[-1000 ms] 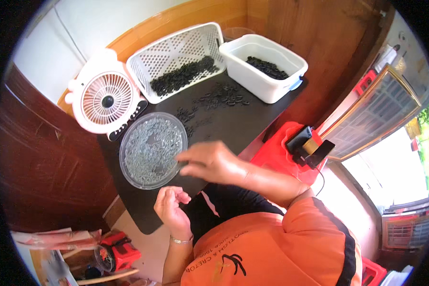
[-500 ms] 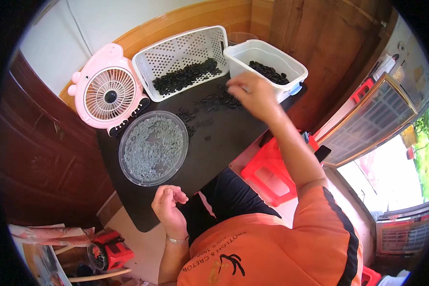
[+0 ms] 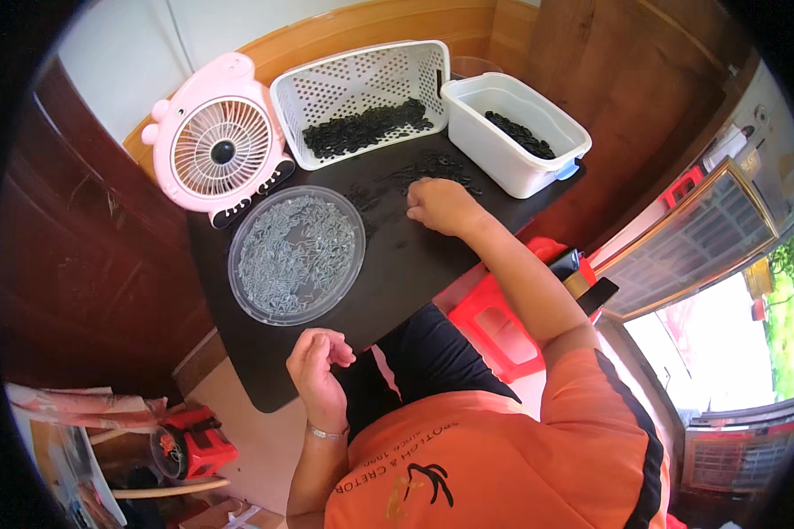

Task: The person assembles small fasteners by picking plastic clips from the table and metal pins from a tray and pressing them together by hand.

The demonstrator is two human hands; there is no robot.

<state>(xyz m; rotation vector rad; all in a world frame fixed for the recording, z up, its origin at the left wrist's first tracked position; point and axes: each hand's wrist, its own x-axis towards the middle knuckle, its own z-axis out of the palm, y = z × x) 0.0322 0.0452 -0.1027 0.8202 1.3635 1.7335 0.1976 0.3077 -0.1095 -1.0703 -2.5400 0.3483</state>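
Note:
My right hand (image 3: 441,208) is low over the dark table (image 3: 397,291), fingers curled inward, at the near edge of loose black pieces (image 3: 437,166). Whatever its fingertips may hold is hidden. In front of my body, off the table's near edge, my left hand (image 3: 319,368) is raised with bent fingers curled toward the thumb; I cannot make out anything in it. Between that hand and the fan, a clear round tray (image 3: 360,251) holds many small grey screw-like pieces (image 3: 269,256). Behind, a white perforated basket (image 3: 353,84) and a white bin (image 3: 494,159) both contain small black pieces.
A pink animal-shaped fan (image 3: 205,141) stands at the table's far left corner. On my right is a red plastic stool (image 3: 494,322) with dark objects on it. Lower left, a red device (image 3: 205,445) sits on the floor. Wooden panels close in the far side.
My right hand has come down from beside the white bin to the table near the loose black pieces. My left hand stays nearly still. The whole view has shifted slightly.

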